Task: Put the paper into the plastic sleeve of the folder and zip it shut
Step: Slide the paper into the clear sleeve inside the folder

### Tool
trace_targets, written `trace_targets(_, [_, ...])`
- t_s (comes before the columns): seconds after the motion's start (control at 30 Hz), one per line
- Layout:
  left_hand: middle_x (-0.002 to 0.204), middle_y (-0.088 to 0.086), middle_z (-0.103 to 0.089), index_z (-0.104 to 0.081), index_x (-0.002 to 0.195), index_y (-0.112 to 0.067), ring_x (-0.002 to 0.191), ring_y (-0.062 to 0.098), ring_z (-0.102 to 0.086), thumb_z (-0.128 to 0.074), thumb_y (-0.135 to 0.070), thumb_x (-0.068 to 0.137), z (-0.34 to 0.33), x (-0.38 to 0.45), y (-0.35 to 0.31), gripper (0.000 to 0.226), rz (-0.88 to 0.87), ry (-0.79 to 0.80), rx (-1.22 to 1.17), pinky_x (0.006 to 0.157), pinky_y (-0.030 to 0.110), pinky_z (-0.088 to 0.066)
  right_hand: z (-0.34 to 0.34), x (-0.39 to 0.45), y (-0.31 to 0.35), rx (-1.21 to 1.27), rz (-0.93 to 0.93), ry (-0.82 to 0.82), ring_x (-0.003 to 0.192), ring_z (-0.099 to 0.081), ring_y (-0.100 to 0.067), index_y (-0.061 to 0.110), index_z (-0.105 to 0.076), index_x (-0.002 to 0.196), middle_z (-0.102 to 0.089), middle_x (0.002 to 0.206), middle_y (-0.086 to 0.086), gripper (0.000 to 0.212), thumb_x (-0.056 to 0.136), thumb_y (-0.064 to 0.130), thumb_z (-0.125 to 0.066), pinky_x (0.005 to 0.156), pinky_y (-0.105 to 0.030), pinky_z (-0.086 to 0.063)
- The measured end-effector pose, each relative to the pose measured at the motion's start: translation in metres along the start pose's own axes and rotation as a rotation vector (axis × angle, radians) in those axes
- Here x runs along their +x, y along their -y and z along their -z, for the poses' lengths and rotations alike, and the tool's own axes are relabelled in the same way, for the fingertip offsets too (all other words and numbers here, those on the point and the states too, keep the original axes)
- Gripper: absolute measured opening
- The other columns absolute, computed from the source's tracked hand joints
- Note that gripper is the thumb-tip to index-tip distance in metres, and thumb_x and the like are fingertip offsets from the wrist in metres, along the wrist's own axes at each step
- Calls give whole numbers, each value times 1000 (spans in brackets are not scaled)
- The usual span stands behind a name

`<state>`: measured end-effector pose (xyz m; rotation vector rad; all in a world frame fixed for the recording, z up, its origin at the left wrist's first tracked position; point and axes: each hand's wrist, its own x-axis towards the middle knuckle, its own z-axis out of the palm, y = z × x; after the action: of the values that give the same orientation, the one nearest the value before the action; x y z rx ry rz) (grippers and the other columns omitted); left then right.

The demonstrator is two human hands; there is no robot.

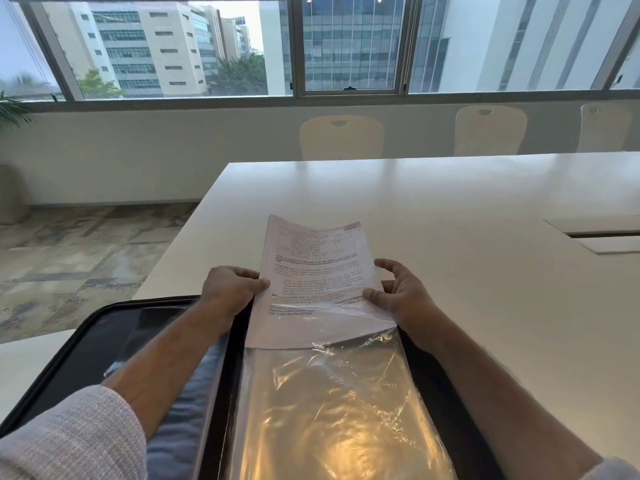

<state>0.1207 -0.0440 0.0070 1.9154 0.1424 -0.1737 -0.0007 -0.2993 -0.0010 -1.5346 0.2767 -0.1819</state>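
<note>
A printed paper (pixel 317 268) stands tilted over the open black folder (pixel 79 344), which lies at the table's near edge. The paper's lower end sits inside the mouth of a clear plastic sleeve (pixel 329 403) in the folder's right half; its upper part sticks out. My left hand (pixel 230 289) pinches the paper's left edge, thumb on top. My right hand (pixel 398 294) grips the paper's right edge together with the sleeve's opening. The folder's zip runs along its dark rim; its puller is not visible.
The white table (pixel 450 202) stretches ahead and to the right, with a cable hatch (pixel 602 233) at right. Three pale chairs, among them one straight ahead (pixel 341 136), stand behind it under the windows. The table's left edge drops to patterned floor (pixel 79 251).
</note>
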Motion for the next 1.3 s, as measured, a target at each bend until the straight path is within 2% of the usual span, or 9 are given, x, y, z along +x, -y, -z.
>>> trace_targets(0.13, [71, 9, -76, -74, 81, -2, 63, 23, -75, -80, -15, 76, 8, -3, -4, 15, 24, 55, 94, 57, 32, -60, 0, 1, 0, -9, -4, 10, 88, -72, -36, 14, -44, 135, -74, 98, -19, 61, 83, -2, -71, 85, -53, -56])
trace_targets(0.33, [82, 9, -76, -74, 85, -7, 74, 25, -74, -73, -30, 84, -5, -6, -9, 23, 0, 67, 157, 70, 34, -59, 1, 1, -2, -7, 8, 9, 88, -71, -39, 14, -50, 131, -73, 98, -21, 56, 82, -2, -71, 84, -52, -57])
trace_targets(0.43, [88, 10, -75, -73, 87, -10, 77, 24, -73, -72, -21, 89, -10, -7, -8, 11, -13, 52, 130, 75, 36, -59, 2, 2, -2, 13, 12, 14, 85, -72, -35, 16, -51, 127, -75, 94, -18, 53, 82, -3, -71, 80, -48, -59])
trace_targets(0.6, [74, 7, -76, -73, 83, -4, 60, 17, -72, -72, -7, 88, 2, -6, -12, 6, 48, 187, 182, 53, 25, -55, 5, 3, -2, 55, -21, 30, 82, -73, -32, 17, -49, 127, -75, 92, -17, 57, 80, -3, -73, 71, -40, -59])
trace_targets(0.7, [71, 5, -77, -74, 85, -2, 59, 15, -72, -72, -8, 88, 11, -3, -18, 7, 72, 283, 257, 58, 26, -55, 6, 4, -2, 65, -29, 4, 81, -72, -31, 14, -47, 132, -70, 96, -21, 60, 80, -2, -74, 69, -36, -57])
trace_targets(0.97, [101, 13, -75, -71, 97, -5, 74, 20, -71, -74, -18, 86, -8, -6, -14, 18, 15, 166, 248, 65, 29, -55, 12, 3, 2, 247, -88, 15, 79, -68, -31, 8, -49, 128, -62, 99, -22, 58, 77, -6, -73, 69, -38, -60])
trace_targets(1.07, [130, 12, -55, -55, 129, -12, 110, 30, -58, -74, -46, 81, -21, -8, -20, 62, -100, -76, 694, 90, 42, -46, 12, 2, 3, 236, -87, 13, 84, -69, -35, 8, -49, 128, -63, 104, -28, 59, 77, -10, -71, 77, -44, -60])
trace_targets(1.13, [137, 9, -46, -52, 134, -23, 122, 31, -49, -72, -45, 82, -31, -11, -29, 60, -321, -150, 803, 99, 46, -38, 11, 1, 4, 232, -87, 19, 89, -69, -39, 10, -49, 128, -63, 112, -31, 58, 77, -10, -71, 79, -47, -58])
trace_targets(1.3, [134, -8, -56, -67, 116, -36, 124, 19, -46, -64, -6, 90, -71, -16, -54, 40, -978, 187, 708, 103, 44, -40, 13, 1, 3, 255, -80, 55, 87, -71, -38, 13, -50, 126, -67, 101, -24, 57, 78, -8, -71, 73, -43, -59])
